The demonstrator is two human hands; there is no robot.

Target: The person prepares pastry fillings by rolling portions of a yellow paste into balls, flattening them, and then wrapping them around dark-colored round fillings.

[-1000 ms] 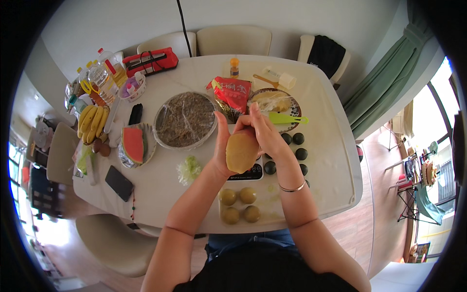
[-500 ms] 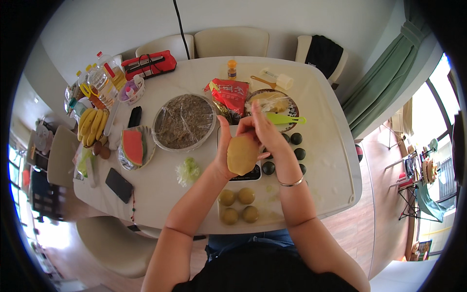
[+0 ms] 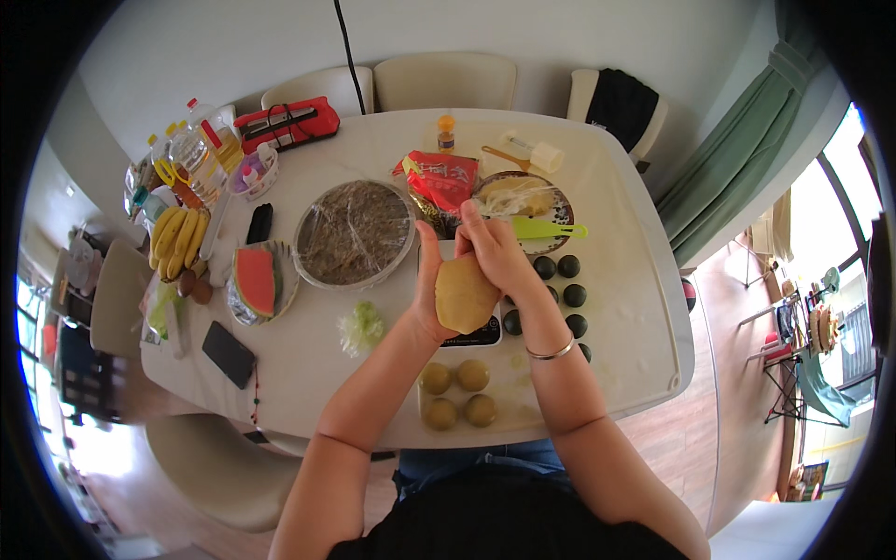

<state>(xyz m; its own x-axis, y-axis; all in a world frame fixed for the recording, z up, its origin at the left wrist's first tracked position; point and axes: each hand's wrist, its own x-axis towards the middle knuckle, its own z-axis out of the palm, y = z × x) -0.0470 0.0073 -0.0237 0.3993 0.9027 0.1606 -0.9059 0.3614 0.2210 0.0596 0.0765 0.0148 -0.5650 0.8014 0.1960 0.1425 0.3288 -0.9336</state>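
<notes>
A flattened piece of yellowish dough [image 3: 465, 297] rests in my left hand [image 3: 427, 285], with the thumb up along its side. My right hand [image 3: 495, 250] bends over the dough's far edge, fingers closed against it; the fingertips are hidden. Both are held above a kitchen scale [image 3: 481, 336], mostly covered by hands and dough. Several tan dough balls [image 3: 473, 375] lie nearer me, and several dark green balls [image 3: 574, 296] sit right of the scale. Beyond my right hand, a patterned plate [image 3: 565, 210] bears more dough [image 3: 527, 198] under plastic film and a lime-green spatula [image 3: 546, 229].
A wrapped round tray of dark filling [image 3: 353, 233] stands left of a red bag [image 3: 441, 182]. Farther left are cut watermelon [image 3: 255, 282], bananas [image 3: 177, 241], oil bottles [image 3: 194, 159] and a phone [image 3: 229, 355]. Crumpled plastic film [image 3: 361, 329] lies by my left forearm.
My right hand has shifted slightly left and nearer, its fingers folding in closer onto the dough. The left hand holds nearly the same place.
</notes>
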